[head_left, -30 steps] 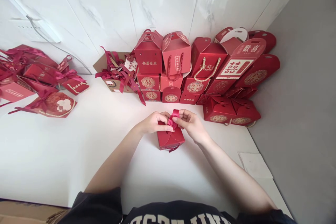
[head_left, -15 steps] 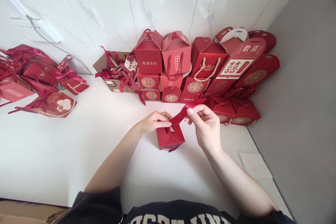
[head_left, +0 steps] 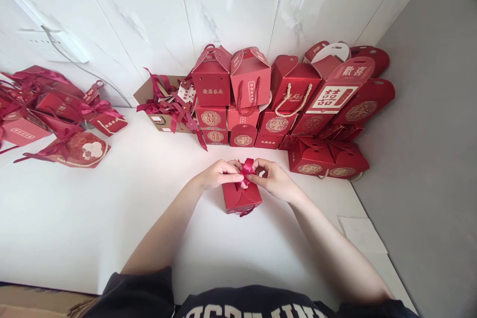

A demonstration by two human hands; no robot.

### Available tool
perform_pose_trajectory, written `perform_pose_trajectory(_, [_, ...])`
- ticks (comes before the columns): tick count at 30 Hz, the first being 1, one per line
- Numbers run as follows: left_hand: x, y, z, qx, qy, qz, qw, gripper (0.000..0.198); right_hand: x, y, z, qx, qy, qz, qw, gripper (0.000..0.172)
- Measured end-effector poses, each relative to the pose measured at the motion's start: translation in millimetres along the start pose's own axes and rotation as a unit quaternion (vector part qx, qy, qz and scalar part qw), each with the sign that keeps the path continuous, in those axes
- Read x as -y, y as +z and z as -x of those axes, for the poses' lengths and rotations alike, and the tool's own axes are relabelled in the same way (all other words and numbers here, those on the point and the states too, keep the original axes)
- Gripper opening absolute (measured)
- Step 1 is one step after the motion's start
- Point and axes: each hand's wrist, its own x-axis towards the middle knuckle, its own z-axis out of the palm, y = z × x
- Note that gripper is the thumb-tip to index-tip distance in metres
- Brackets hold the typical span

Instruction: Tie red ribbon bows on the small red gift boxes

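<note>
A small red gift box (head_left: pixel 241 198) stands on the white table (head_left: pixel 112 218) in front of me. A dark red ribbon (head_left: pixel 246 170) crosses its top, looped between my hands. My left hand (head_left: pixel 218 174) pinches the ribbon at the box's top left. From the right, my right hand (head_left: pixel 271 179) pinches the other side of the ribbon. Both hands rest against the top of the box. A short ribbon end hangs below the box's front.
A stack of red gift boxes (head_left: pixel 283 104) lines the back wall. An open cardboard box of ribbons (head_left: pixel 166 104) sits left of it. More red boxes with bows (head_left: pixel 55 114) lie at the far left. A white sheet (head_left: pixel 361 233) lies by the table's right edge.
My right hand had drawn the ribbon out up and to the right half a second ago. It has come back down to the box top, and the ribbon is looped there again.
</note>
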Motion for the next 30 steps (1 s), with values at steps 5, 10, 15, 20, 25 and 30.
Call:
perform_pose_trajectory(5, [1.1,-0.7,0.1,0.005,0.005,-0.003,1.0,0.024,-6.3,1.8,-4.7,-0.093,0.086,-0.147,0.981,0.024])
perform_pose_trajectory(10, [-0.2,-0.6,0.2,0.002,0.0,-0.001,1.0,0.025,1.5,-12.4,-2.6,-0.107,0.125,-0.131,0.978,0.036])
perform_pose_trajectory(15, [-0.2,-0.6,0.3,0.003,-0.002,-0.001,1.0,0.025,35.6,-21.0,20.1,-0.205,0.047,0.016,0.977,0.037])
perform_pose_trajectory(20, [0.0,-0.8,0.1,0.003,0.007,-0.021,1.0,0.031,58.4,18.3,46.4,-0.227,-0.107,0.153,0.956,0.023])
perform_pose_trajectory(25, [-5.9,-1.4,0.8,0.021,0.01,-0.069,0.997,0.029,52.8,77.9,45.9,-0.09,-0.306,0.339,0.885,0.027])
perform_pose_trajectory(30, [-8.2,-4.1,1.7,0.041,0.017,-0.108,0.993,0.025,49.4,113.4,31.2,0.012,-0.37,0.442,0.817,0.022])
